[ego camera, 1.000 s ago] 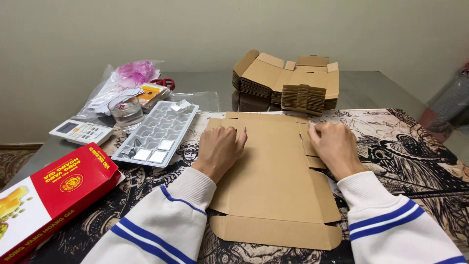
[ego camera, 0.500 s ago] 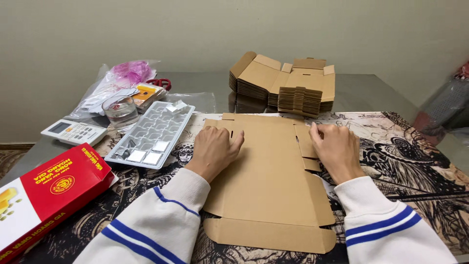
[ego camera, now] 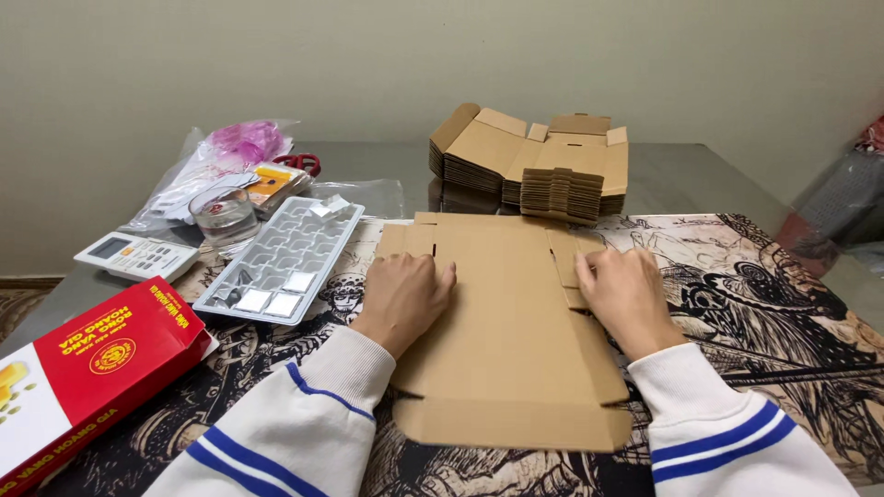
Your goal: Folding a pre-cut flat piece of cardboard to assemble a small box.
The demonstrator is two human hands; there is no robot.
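Table (ego camera: 700, 175): grey top, mostly covered by a black-and-white illustrated mat (ego camera: 764, 304).

Flat cardboard blank (ego camera: 506, 322): die-cut, unfolded, lies on the mat directly in front of the person, long axis running away from them. All panels and end flaps appear level with the mat; the right side flap shows a slight lift at its slit. Judgement: folding is at its very start, no wall raised, no tab tucked, so nearly all the forming is left.

Stack of flat blanks (ego camera: 534, 156): sits beyond the working blank, near its far edge, many sheets deep. No finished box is visible anywhere, so by my reading the stack is all undone work.

Red-and-white carton (ego camera: 83, 368): lower left, on the mat edge, well apart from the blank.

Clear compartment tray (ego camera: 276, 258): left of the blank, a few foil-like squares in its near cells.

Left hand (ego camera: 405, 294): fingers loosely curled, palm and knuckles pressing down on the blank's left part. Grasps nothing.

Right hand (ego camera: 626, 294): laid flat on the right side, fingertips at the side-flap crease. Pressing, not gripping.

Remote control (ego camera: 133, 255), glass (ego camera: 224, 216), plastic bags (ego camera: 230, 156): far left, untouched.
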